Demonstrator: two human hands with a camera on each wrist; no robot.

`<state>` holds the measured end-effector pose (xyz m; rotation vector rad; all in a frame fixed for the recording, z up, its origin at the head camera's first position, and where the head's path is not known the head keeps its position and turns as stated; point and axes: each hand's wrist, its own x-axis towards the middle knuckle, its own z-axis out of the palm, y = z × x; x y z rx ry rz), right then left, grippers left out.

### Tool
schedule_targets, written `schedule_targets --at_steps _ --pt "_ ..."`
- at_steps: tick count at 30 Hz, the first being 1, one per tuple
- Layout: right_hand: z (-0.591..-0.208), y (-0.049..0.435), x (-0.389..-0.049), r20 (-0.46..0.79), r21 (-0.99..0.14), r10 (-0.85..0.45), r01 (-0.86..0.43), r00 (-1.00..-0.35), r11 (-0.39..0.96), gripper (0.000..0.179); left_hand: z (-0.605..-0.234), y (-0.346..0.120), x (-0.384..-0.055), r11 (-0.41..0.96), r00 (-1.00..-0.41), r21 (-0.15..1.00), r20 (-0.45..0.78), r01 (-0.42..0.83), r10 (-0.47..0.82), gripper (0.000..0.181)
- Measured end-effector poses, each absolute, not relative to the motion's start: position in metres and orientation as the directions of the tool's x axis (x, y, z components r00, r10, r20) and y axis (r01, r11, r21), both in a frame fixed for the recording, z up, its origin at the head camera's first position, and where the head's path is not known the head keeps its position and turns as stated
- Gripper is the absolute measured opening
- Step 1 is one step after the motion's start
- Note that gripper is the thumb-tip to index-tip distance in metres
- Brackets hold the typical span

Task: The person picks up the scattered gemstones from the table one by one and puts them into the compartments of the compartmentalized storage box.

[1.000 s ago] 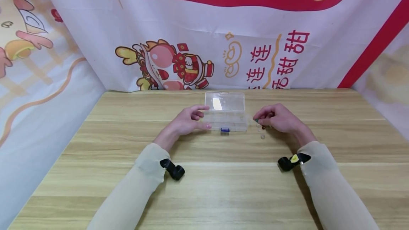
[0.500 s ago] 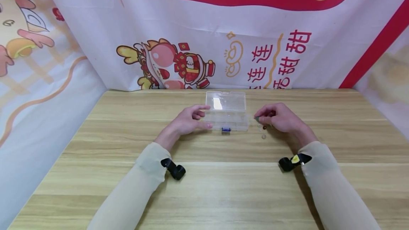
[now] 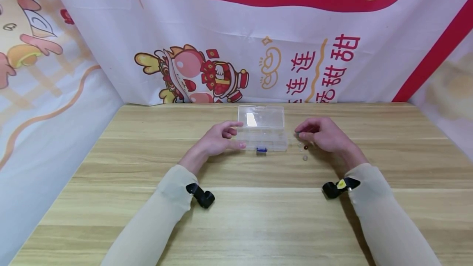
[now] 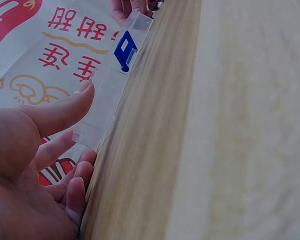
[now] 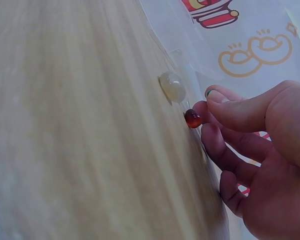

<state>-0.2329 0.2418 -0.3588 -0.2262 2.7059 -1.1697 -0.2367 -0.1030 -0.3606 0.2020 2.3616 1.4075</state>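
A clear plastic compartment box (image 3: 261, 145) with a blue latch (image 3: 261, 150) lies on the table, its clear lid (image 3: 261, 117) raised at the back. At the box's left end, my left hand (image 3: 219, 138) holds it, thumb along the front wall and forefinger by the lid's edge. Just right of the box, my right hand (image 3: 322, 134) pinches a small green bead (image 5: 209, 93) between thumb and forefinger, which mostly hide it. Below those fingertips sits a red-brown bead (image 5: 192, 119), with a pale translucent bead (image 5: 173, 87) near it.
Another pale bead (image 3: 299, 145) lies between the box and the right hand. The wooden table (image 3: 266, 216) ends at the back against a printed cloth (image 3: 221, 24), and more cloth hangs at both sides.
My right hand's fingertips have risen a little with the green bead, away from the other beads. The left hand and the box stay as they were.
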Motion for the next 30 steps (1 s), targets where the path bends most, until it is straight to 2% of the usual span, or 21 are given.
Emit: schedule_targets --at_steps 30 --pt "-0.3531 0.2317 -0.2303 -0.141 -0.74 -0.195 -0.028 -0.971 0.672 0.024 -0.3614 -0.1027 -0.2355 0.48 -0.921 0.875 -0.239 -0.066 0.309 0.067"
